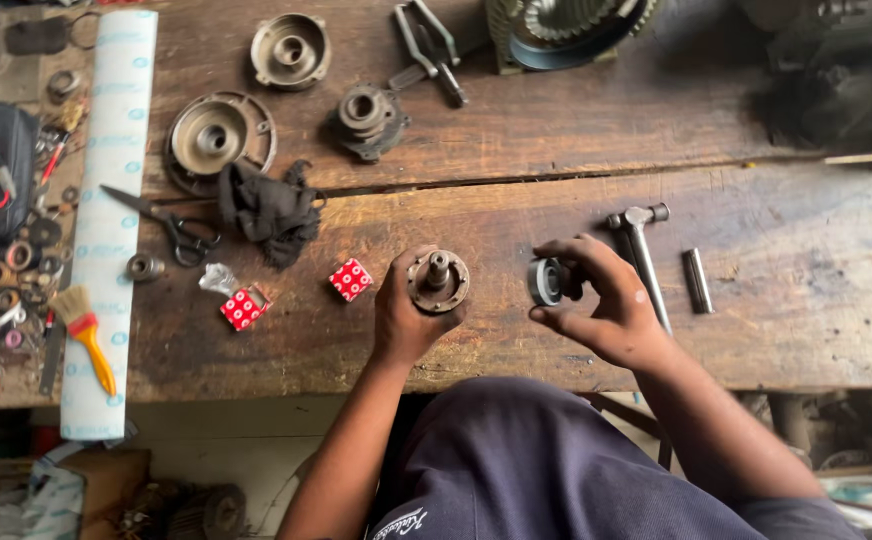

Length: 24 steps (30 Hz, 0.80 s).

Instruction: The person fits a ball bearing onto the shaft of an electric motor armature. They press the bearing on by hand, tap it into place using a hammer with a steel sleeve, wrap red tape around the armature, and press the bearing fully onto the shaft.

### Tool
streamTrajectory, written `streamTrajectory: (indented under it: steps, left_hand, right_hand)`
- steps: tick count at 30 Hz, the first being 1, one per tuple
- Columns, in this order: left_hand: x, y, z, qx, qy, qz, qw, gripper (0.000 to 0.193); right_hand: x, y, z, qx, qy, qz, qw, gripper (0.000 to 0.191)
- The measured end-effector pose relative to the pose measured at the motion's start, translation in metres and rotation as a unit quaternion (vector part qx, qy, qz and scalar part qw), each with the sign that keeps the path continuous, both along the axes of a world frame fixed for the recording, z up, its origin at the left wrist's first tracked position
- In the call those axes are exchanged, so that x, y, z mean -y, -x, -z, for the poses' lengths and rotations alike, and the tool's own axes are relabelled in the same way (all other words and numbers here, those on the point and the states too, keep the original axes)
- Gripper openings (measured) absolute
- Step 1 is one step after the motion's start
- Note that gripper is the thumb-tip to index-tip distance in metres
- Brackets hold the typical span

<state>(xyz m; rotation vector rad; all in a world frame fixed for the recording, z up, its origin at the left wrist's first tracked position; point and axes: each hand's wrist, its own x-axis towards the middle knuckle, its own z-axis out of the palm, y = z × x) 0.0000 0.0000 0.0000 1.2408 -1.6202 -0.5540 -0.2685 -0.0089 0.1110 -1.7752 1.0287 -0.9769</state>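
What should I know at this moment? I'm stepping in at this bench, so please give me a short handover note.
Left hand grips a rusty flanged hub with a shaft, standing upright on the wooden bench.
Right hand holds a ring bearing just right of the hub, apart from it.
Hammer and a metal sleeve lie to the right; two red boxes to the left.
Bearing is not on the shaft yet.

Two bare hands over the bench edge

The left hand (408, 315) is curled in a closed grip, forearm reaching up from below; the right hand (596, 298) pinches with bent fingertips, its wrist angled inward.
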Motion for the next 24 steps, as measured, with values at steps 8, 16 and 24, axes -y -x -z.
streamTrajectory:
  steps: [8,16,24]
  left_hand:
    - [-0.210,-0.151,0.039,-0.007,0.028,0.000,1.000,0.084]
    - [-0.254,-0.206,0.079,0.003,0.042,0.017,0.999,0.087]
    - [-0.236,-0.281,0.117,0.004,0.032,0.032,0.999,0.085]
  right_hand:
    - [-0.176,-0.218,-0.035,-0.206,0.190,-0.143,0.949,0.063]
    - [-0.205,-0.295,0.013,-0.278,0.205,-0.161,0.924,0.057]
    - [-0.189,-0.370,0.076,-0.307,0.150,-0.168,0.925,0.056]
